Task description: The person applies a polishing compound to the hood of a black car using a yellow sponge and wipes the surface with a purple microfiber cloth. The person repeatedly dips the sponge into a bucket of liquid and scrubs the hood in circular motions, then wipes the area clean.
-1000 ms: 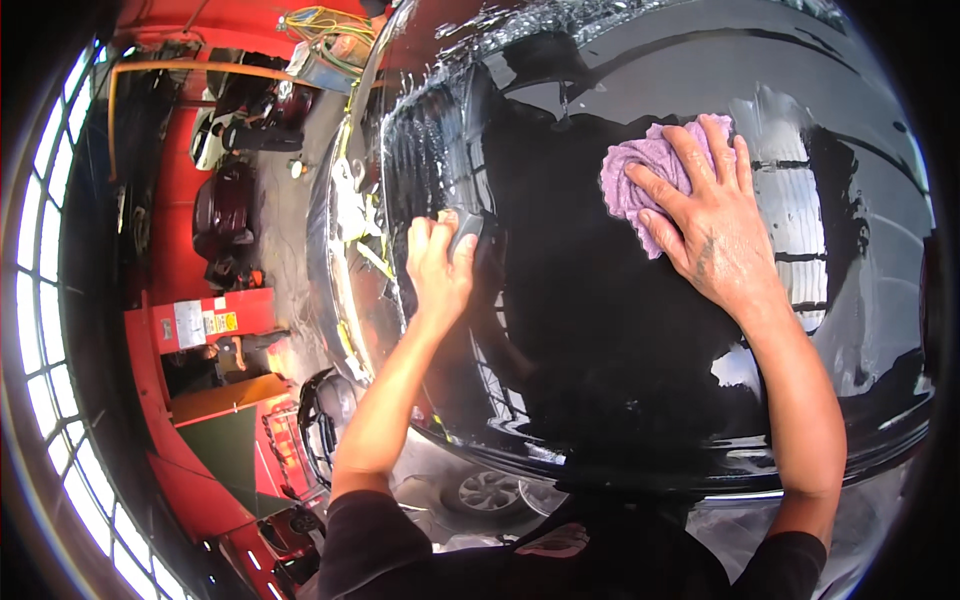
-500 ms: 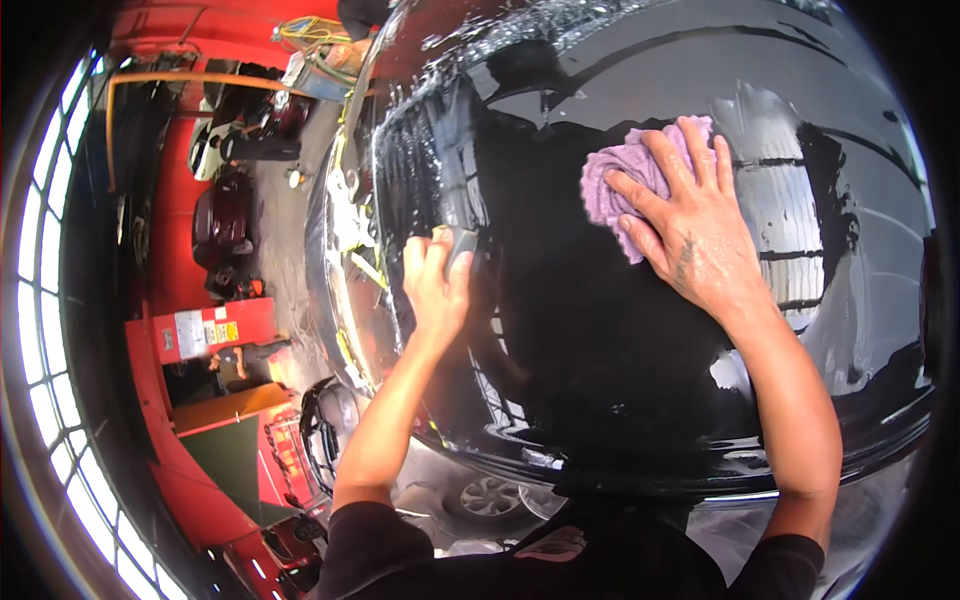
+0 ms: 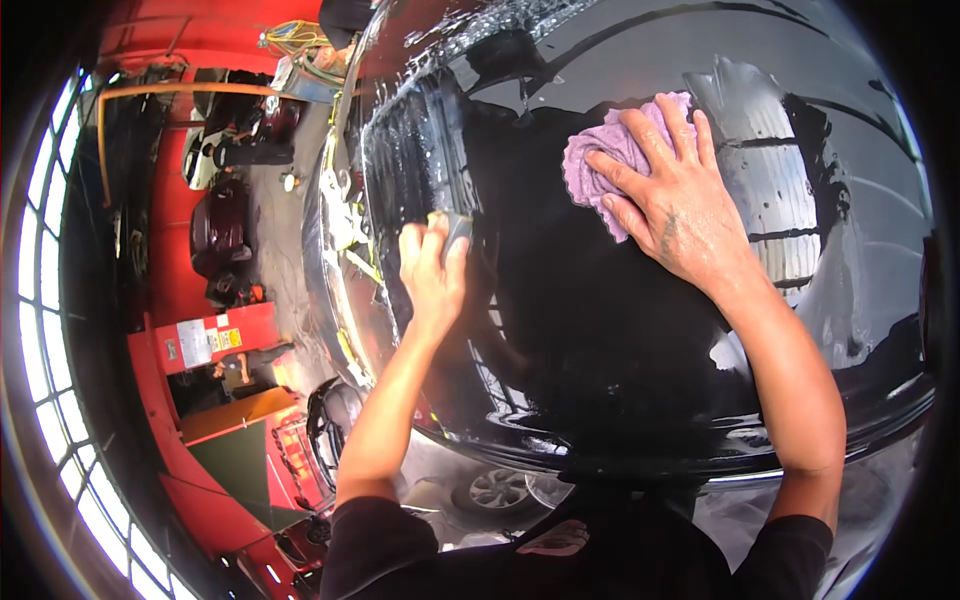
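Note:
A glossy black car panel [image 3: 600, 340] lies under both hands, wet and streaked on its left and far parts. My left hand [image 3: 434, 278] pinches a small grey sanding block [image 3: 461, 228] against the panel's left side, fingers partly covering it. Farther up and to the right, my right hand [image 3: 690, 215] presses a crumpled purple cloth [image 3: 592, 165] on the panel. Its fingers spread over the cloth, with the fingertips bent onto it.
Masking with yellow tape [image 3: 345, 330] runs along the panel's left edge. A car wheel [image 3: 497, 490] shows below the near edge. Off to the left are a dark red car [image 3: 222, 228], an orange-brown pipe [image 3: 190, 78] and coiled hoses [image 3: 300, 40]. Other people stand farther off.
The whole view has shifted slightly, with both hands a little higher in it. The sanding block and the cloth stay in the hands, at nearly the same spots on the panel.

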A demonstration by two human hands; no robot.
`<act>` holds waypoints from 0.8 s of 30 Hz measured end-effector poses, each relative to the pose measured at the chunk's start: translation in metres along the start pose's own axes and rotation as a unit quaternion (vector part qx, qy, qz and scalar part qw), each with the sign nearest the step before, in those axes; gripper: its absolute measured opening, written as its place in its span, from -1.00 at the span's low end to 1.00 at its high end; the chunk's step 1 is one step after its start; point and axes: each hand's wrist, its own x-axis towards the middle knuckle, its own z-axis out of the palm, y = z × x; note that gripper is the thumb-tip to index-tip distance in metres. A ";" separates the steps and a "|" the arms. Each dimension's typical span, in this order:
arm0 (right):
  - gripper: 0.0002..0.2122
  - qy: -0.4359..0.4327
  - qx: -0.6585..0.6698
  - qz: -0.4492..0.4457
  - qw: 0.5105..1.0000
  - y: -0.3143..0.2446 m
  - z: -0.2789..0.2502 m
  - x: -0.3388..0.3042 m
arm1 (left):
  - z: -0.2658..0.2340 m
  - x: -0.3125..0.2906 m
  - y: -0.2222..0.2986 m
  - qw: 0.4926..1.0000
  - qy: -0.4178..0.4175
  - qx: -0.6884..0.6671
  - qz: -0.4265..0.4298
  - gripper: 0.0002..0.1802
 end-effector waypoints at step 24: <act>-0.61 0.001 0.013 -0.033 0.999 -0.012 -0.001 0.004 | 0.054 0.215 -0.047 0.987 0.056 0.122 -0.093 -0.61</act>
